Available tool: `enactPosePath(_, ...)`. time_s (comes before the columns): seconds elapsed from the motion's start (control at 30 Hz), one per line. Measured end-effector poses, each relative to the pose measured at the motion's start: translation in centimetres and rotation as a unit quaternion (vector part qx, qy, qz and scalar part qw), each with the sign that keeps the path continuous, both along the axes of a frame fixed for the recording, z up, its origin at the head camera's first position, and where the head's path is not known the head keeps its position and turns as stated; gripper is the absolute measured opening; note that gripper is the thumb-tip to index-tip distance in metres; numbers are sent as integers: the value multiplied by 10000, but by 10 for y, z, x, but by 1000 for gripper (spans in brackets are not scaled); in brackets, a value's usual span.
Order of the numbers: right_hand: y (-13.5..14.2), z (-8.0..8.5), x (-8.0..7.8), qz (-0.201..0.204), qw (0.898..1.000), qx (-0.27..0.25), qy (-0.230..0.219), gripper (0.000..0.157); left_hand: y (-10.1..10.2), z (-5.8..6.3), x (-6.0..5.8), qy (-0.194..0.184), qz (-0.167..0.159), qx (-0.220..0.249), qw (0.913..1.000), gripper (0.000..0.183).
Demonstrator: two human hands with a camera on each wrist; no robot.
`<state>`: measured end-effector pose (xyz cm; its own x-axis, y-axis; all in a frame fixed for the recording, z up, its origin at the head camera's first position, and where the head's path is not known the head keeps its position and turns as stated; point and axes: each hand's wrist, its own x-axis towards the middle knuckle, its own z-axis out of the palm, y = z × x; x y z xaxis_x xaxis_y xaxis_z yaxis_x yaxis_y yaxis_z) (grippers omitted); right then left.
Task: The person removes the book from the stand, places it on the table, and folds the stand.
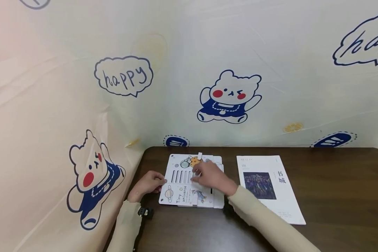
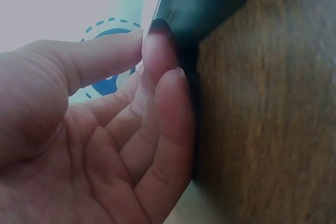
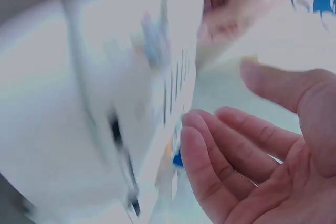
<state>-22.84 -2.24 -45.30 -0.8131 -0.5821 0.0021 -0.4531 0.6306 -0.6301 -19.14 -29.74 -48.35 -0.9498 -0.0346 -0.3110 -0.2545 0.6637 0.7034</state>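
Note:
A flat white book stand [image 1: 184, 176], printed with "Tiny universe", a planet and cartoon figures, lies on the table. It has a row of slots and a small white tab [image 1: 200, 156] at its far edge. My left hand [image 1: 149, 182] pinches the stand's left edge between thumb and fingers; the left wrist view shows the fingertips under its dark underside [image 2: 205, 3]. Above the slots hovers my right hand [image 1: 212, 175], its fingers loosely bent and thumb apart. In the right wrist view nothing lies between that hand's fingers [image 3: 197, 156], and the stand is blurred.
To the right of the stand lies a white book [image 1: 289, 196] with a dark picture on its cover. The brown wooden table [image 1: 340, 196] meets a pale curtain [image 1: 176, 105] with bear prints at the back and left.

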Motion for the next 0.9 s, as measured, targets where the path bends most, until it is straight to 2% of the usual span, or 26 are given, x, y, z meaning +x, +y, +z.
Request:
enactPosePath(0.07,0,3,-19,-316,9995,-18,26,29,0,-3,0,-22,27,-9,10000,13)
enactPosePath(0.2,1,-2,-56,-881,9956,198,264,26,2,-7,-1,24,-5,34,10000,12)
enactPosePath(0.3,5,-9,-79,-1001,9941,410,107,28,4,-9,-2,35,-3,85,10000,12)
enactPosePath(0.4,9,-14,-95,-967,9935,565,-207,27,6,-11,-3,-21,-2,136,9999,13)
enactPosePath(0.63,9,-14,-109,-656,9953,602,-377,19,5,-6,-5,6,19,208,9998,15)
enactPosePath(0.9,-2,-13,-109,-656,9953,630,-319,19,-1,-4,-3,-29,188,217,9996,14)
